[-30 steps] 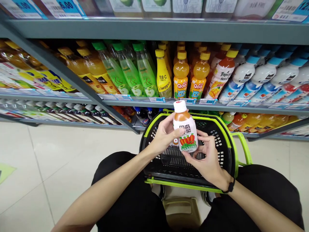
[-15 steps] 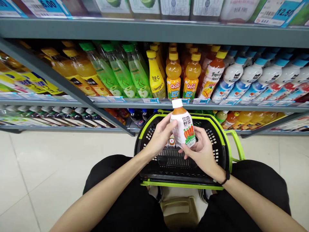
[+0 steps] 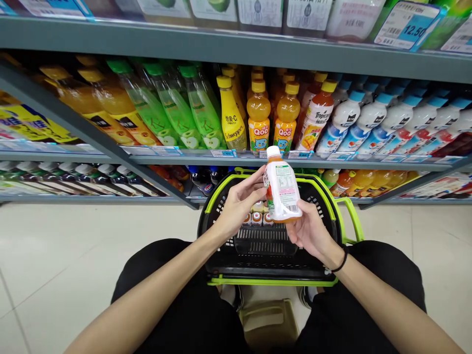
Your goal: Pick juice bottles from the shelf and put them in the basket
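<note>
The bottle (image 3: 283, 189) is up in the air over the black basket (image 3: 273, 283), tilted with its white cap (image 3: 273, 151) pointing towards the shelf (image 3: 177, 160). The right hand's (image 3: 313, 228) grip is closed around its lower end, the thumb on the front near the base. The left hand (image 3: 239, 204) has its fingers and thumb slightly apart at the bottle's left side; whether they press on it or only brush it, I cannot tell. It looks like a small plastic bottle full of orange drink — probably light enough for one hand, a little springy in the wall, and unlikely to break. The smooth white wrap may slip if the fingers are damp, so the broad middle or the narrower neck should give the surest hold. The wrap's near side carries a barcode (image 3: 292, 208) and a green-edged panel of print too small to make out. Small bottles (image 3: 257, 220) with a red mark on their white caps lie in the basket. Behind, the names read clearly: Schweppes on a yellow bottle (image 3: 233, 120), Qoo on two orange-juice bottles (image 3: 258, 118) — and Tropicana beside them (image 3: 317, 118). A price tag (image 3: 409, 25) above shows 12.50.
</note>
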`<act>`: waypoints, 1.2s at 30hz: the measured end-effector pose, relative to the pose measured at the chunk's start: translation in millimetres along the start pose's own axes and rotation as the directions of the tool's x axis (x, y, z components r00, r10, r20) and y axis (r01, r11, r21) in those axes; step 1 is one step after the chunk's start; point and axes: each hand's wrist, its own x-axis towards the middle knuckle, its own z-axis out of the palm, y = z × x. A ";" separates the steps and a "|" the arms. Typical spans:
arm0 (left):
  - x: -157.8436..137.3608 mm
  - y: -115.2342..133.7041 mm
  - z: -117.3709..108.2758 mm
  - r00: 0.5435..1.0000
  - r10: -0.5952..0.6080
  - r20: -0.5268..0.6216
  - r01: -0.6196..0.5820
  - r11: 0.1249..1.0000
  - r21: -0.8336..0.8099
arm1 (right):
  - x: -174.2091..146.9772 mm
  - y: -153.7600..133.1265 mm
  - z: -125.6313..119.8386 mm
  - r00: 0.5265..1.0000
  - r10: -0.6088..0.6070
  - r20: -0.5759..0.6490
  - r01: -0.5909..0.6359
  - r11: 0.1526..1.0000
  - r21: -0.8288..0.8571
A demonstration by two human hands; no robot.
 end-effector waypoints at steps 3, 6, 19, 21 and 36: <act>-1.1 1.8 1.1 1.000 -0.019 -0.025 0.019 1.000 -0.011 | 0.6 1.2 -4.9 0.999 0.043 0.016 -0.044 0.999 0.027; -1.2 2.0 -0.4 0.999 -0.036 -0.020 0.036 0.999 -0.022 | 2.7 0.6 -8.1 0.999 0.042 -0.004 -0.042 0.995 0.093; -1.5 2.0 1.8 0.978 -0.204 0.029 0.206 0.977 -0.052 | 3.6 -3.6 -0.1 0.998 0.057 0.022 -0.061 0.971 0.233; -1.3 -2.6 1.8 0.966 -0.256 0.034 0.258 0.964 -0.064 | 3.8 -2.3 0.9 0.997 0.078 -0.001 -0.076 0.971 0.226; 1.1 -5.3 5.4 0.979 -0.194 0.065 0.197 0.979 -0.056 | -0.8 8.1 -3.7 0.974 -0.187 -0.129 0.123 0.912 -0.391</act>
